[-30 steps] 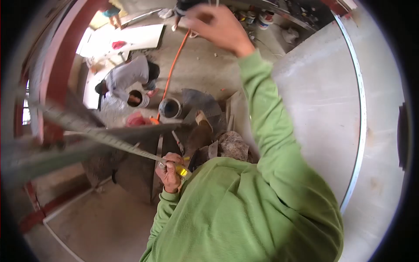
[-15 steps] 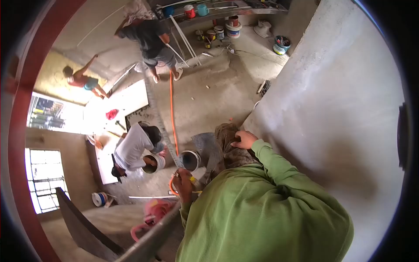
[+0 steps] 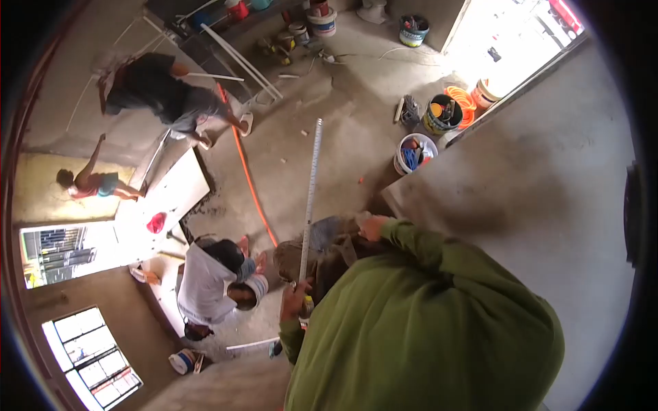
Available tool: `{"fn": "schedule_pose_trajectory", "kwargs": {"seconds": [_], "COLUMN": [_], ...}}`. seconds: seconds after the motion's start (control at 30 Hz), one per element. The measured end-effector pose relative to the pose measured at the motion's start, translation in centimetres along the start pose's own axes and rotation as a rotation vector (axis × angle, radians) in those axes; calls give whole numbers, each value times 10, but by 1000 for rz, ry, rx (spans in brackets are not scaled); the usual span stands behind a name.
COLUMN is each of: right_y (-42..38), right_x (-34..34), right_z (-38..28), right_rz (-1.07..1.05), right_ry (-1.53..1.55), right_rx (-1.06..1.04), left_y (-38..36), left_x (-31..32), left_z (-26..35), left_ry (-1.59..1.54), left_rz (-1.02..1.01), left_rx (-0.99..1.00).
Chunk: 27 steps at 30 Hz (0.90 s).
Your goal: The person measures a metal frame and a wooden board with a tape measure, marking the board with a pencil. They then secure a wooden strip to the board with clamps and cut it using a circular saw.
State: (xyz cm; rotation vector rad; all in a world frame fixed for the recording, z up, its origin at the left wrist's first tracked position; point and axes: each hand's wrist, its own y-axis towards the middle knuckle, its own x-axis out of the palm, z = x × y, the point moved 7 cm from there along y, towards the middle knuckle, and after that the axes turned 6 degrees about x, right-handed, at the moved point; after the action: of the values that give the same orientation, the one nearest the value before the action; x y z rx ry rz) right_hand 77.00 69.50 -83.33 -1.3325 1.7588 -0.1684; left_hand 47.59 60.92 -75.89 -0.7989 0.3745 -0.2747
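Observation:
A tape measure [image 3: 308,303] is in my left hand [image 3: 295,299], its fingers wrapped round the case. From it the long metal blade [image 3: 312,185] sticks out away from me, over the concrete floor and past my legs. My right hand [image 3: 373,227] rests at the knee of my brown trousers [image 3: 349,248], its fingers blurred and partly hidden. The green sleeve [image 3: 439,246] covers that arm.
A person in a white shirt [image 3: 205,288] bends over a bucket [image 3: 255,291] at my left. Two others stand at the far-left wall. An orange hose [image 3: 245,168] crosses the floor. Tool buckets [image 3: 415,154] stand beside the wall [image 3: 521,164] on my right.
My view has turned right, bringing the bright doorway and tool buckets into sight. The tape blade, earlier slanting up to the left, now points nearly straight ahead. The dark-shirted person leans further left.

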Motion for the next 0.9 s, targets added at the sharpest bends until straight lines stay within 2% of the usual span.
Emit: {"fn": "schedule_pose_trajectory", "kwargs": {"seconds": [0.03, 0.1, 0.13, 0.2, 0.23, 0.3, 0.4, 0.47, 0.5, 0.53, 0.6, 0.67, 0.73, 0.77, 0.83, 0.87, 0.9], "right_y": [-5, -22, -33, -22, -9, 23, 94, 117, 115, 116, 136, 144, 137, 145, 172, 154, 154], "right_x": [-15, -52, -69, -77, -79, -79, -60, -72, -84, -93, -121, -145, -171, -172, -172, -184, -189], "right_z": [9, 8, 8, 22, 31, 58, 116, 129, 139, 152, 180, 234, 272, 300, 375, 403, 448], "right_rz": [155, 332, 431, 425, 452, 417, 598, 535, 464, 447, 106, 111, 12, 34, 74, -6, 11], "right_ry": [-42, 126, 221, 346, 363, 412, 373, 394, 372, 379, 176, 192, 161, 178, 108, 264, 277], "right_rx": [56, 228, 302, 346, 370, 428, 462, 506, 538, 539, 300, 394, 409, 437, 453, 589, 610], "left_y": [18, 40, 64, 121, 151, 205, 297, 321, 343, 336, 350, 382, 429, 449, 501, 537, 582], "left_x": [-3, 1, 2, 5, 2, -4, 5, -7, -14, -14, -33, -32, -22, -12, 18, 33, 46], "left_z": [22, 57, 52, 31, 17, 9, 2, -1, -19, -19, 29, 56, 75, 98, 153, 173, 189], "left_ry": [3, 63, 59, 30, 68, 145, 210, 213, 21, 17, 153, 254, 251, 267, 239, 392, 547], "left_rz": [18, 111, 106, 94, 79, 62, 28, 14, -50, -53, 87, 99, 87, 59, 43, 63, 89], "left_rx": [116, 407, 434, 379, 259, 251, 235, 195, 287, 270, 239, 365, 264, 287, 209, 180, 162]}}
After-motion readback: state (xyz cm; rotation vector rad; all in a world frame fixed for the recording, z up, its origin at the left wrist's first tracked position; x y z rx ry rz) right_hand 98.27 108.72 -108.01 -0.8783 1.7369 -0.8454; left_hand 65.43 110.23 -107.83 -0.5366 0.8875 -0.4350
